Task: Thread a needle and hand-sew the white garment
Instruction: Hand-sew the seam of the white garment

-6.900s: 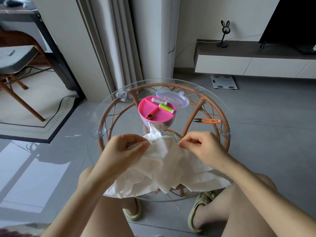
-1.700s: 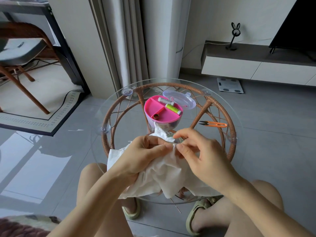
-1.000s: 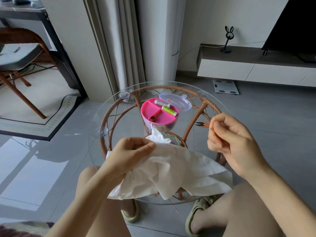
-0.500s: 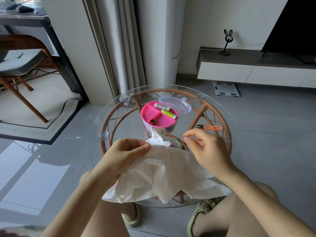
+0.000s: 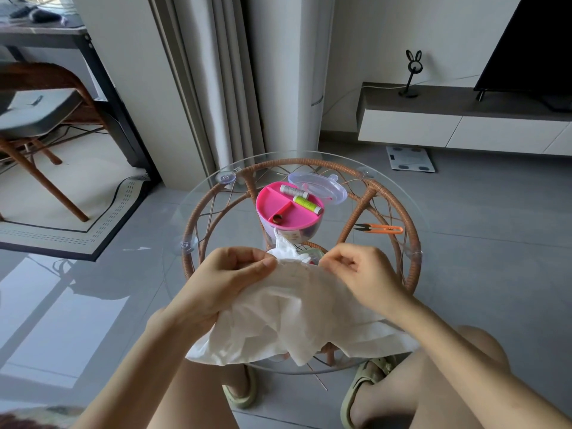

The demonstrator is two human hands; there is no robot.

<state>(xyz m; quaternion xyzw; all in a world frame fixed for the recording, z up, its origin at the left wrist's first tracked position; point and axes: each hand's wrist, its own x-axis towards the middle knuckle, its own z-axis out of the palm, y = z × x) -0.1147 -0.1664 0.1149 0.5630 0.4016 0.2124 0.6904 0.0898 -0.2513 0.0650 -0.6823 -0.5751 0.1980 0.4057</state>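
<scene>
R hand (image 5: 362,274) is back at the top edge of the white, crumpled thin-fabric garment (image 5: 294,311). A sec ago it was lifted well off to the right, up near the orange-handled thread snips (image 5: 380,229). Half a sec ago it was on its way down again. Now its fingers are curled, w/ thumb and forefinger tips pinched together right at the hem, just beside the L thumb.

The needle and thread are too small to make out. Prob. the pinch is on the needle, but that's a judgement, not seen.

L hand (image 5: 229,274) hasn't let go. Thumb and curled fingers grip a bunched fold of the garment at its upper edge, keeping that bit taut. The rest of the garment drapes over the near side of the round glass-topped rattan table (image 5: 216,218) and hangs off the front towards the knees.

Meaning for the task: the pull-away looks like one stitch drawn through, and the return looks like the start of the next. So threading is done and sewing is mid-run.

Behind the hands sits the round pink divided sewing-kit box (image 5: 288,212), open, w/ its clear plastic lid (image 5: 318,188) beside it. A grey thread spool (image 5: 292,191) and a lime-green thread spool (image 5: 306,204) lie in the tray. The snips lie untouched.
</scene>
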